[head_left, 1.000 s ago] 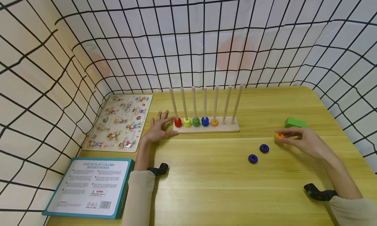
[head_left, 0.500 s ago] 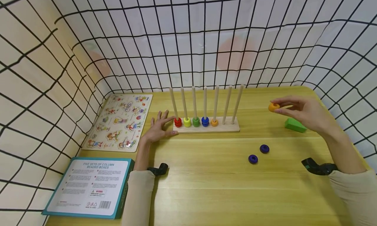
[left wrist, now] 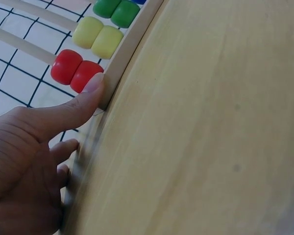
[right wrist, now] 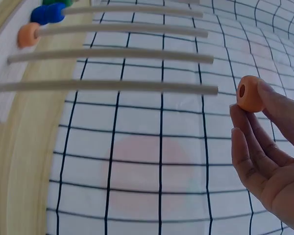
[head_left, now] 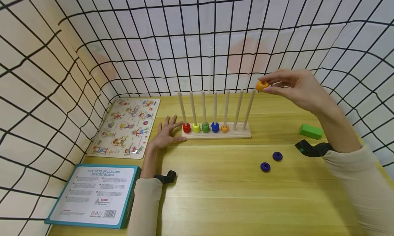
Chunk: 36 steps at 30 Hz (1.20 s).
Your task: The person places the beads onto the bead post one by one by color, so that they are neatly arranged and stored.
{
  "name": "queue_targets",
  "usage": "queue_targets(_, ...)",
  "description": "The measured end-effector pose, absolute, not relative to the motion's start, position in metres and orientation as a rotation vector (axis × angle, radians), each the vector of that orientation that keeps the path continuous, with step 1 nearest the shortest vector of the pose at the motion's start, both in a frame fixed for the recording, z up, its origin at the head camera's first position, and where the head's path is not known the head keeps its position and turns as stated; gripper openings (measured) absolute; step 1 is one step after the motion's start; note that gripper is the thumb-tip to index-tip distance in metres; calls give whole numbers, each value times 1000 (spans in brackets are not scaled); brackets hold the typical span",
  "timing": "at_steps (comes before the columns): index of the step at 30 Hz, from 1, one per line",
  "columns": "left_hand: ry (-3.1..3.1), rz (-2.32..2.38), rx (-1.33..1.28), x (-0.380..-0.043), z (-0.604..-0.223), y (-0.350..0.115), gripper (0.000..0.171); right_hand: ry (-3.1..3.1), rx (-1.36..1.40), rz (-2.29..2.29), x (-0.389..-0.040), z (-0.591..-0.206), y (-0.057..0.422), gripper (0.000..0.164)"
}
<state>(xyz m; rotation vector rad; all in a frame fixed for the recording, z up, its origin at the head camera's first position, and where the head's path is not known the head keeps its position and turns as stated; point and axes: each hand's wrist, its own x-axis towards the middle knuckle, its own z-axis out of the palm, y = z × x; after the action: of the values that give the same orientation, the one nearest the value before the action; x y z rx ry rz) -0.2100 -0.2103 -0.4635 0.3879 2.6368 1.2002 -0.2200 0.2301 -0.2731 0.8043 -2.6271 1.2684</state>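
My right hand (head_left: pixel 298 90) pinches an orange bead (head_left: pixel 262 86) between thumb and fingertips, raised beside the top of the rightmost peg. The right wrist view shows the hole of the bead (right wrist: pixel 248 94) facing the bare peg tip (right wrist: pixel 216 90), with a gap between them. The peg rack (head_left: pixel 215 135) has a pale wooden base. Red, yellow, green, blue and orange beads (head_left: pixel 225 128) sit low on its pegs; the two rightmost pegs are bare. With fingers spread, my left hand (head_left: pixel 166 135) touches the rack's left end, its thumb (left wrist: pixel 83 105) against the base near the red beads (left wrist: pixel 76 71).
Two dark purple beads (head_left: pixel 265 167) lie on the table in front of the rack's right side. A green block (head_left: pixel 311 131) lies farther right. On the left are a picture puzzle board (head_left: pixel 123 128) and a teal-edged box (head_left: pixel 93 196). Grid-patterned walls (head_left: pixel 197 41) surround the table.
The orange bead has risen from the table in my right hand and travelled up and left to the rightmost peg's top. My left hand stays at the rack's end.
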Motion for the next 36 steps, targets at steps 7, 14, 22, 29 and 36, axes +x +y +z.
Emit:
queue_targets(7, 2639, 1190, 398, -211, -463, -209, 72, -2612, 852, 1325, -228, -266, 194, 31)
queue_targets(14, 2645, 1183, 396, -213, -466, -210, 72, -2613, 858, 1346, -233, -269, 168, 29)
queue_targets(22, 2639, 1194, 407, -212, -466, -209, 72, -2645, 858, 1305, -238, -277, 153, 29)
queue_targets(29, 2635, 1209, 409, -211, -466, -210, 71, -2655, 885, 1247, -238, -279, 146, 25)
queue_targets(36, 2642, 1201, 406, -212, -465, -211, 71, -2666, 900, 1220, -236, -279, 146, 24)
